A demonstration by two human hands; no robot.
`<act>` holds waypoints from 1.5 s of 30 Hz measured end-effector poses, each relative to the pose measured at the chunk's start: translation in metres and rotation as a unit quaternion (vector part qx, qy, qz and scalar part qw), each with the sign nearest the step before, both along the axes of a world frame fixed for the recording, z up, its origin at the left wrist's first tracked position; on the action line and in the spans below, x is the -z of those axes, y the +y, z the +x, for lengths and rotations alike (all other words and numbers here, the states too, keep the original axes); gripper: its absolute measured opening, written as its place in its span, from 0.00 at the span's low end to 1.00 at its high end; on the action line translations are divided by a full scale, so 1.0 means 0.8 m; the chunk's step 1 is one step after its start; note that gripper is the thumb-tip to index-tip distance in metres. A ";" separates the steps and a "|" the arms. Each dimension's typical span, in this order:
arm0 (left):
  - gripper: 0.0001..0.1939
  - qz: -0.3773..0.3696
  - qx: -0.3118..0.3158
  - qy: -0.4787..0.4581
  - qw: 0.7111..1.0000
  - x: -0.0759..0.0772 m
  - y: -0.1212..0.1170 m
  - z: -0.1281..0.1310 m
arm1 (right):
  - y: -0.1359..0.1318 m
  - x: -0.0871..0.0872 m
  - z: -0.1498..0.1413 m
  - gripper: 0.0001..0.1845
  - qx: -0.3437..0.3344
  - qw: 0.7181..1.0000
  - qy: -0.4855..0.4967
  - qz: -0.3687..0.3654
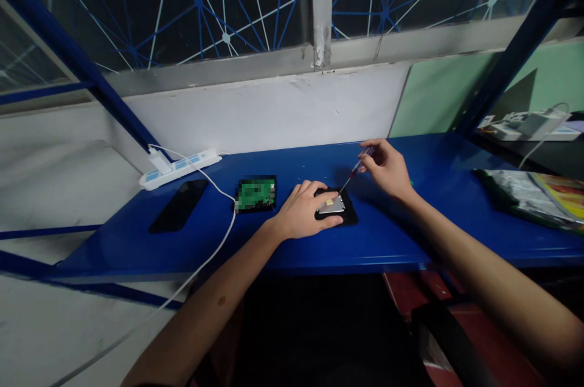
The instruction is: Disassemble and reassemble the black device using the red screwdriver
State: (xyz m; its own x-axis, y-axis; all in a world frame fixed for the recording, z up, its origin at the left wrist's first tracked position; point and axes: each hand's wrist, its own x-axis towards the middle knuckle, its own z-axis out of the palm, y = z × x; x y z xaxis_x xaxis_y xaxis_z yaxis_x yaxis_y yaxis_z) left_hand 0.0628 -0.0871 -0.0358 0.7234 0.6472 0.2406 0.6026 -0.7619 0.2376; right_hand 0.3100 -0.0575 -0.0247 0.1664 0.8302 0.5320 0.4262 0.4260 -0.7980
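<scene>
My left hand [303, 210] rests over a flat silver metal plate [336, 205] with a small yellowish patch. Its thumb lies along the near side and the index finger across the far side, steadying the plate. Beneath and around the plate shows a flat black piece [350, 214] lying on the blue table. In my right hand [387, 168], pinched between thumb and fingers, is a screwdriver [356, 170] with a clear purplish handle. Its thin shaft slants down to the left, and the tip meets the plate's far right corner area; whether a screw sits there is too small to tell.
Left of my hands lies a green circuit board [255, 193] in a dark frame, partly pixelated. A black phone [179, 205] and a white power strip [182, 169] lie further left. A white cable [223, 241] crosses the table's front edge. At far right is a shiny packet [533, 195].
</scene>
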 end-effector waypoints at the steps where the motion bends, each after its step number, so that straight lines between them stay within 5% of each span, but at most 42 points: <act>1: 0.28 0.000 0.000 0.001 1.000 0.000 -0.001 0.000 | 0.000 0.000 0.000 0.14 -0.002 1.000 0.002 -0.001; 35: 0.23 0.029 -0.004 0.013 0.999 -0.004 -0.005 0.003 | -0.001 0.001 0.000 0.14 0.003 1.000 -0.013 0.009; 45: 0.25 0.015 -0.009 0.003 1.000 0.000 -0.003 0.003 | -0.015 -0.006 -0.012 0.27 -0.039 0.998 -0.032 0.035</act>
State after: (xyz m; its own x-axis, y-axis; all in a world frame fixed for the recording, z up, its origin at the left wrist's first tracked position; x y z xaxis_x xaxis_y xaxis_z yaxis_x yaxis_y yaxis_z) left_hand 0.0652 -0.0892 -0.0357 0.7132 0.6530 0.2549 0.6180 -0.7573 0.2110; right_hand 0.3004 -0.0696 -0.0201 0.0656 0.7998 0.5967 0.4392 0.5138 -0.7370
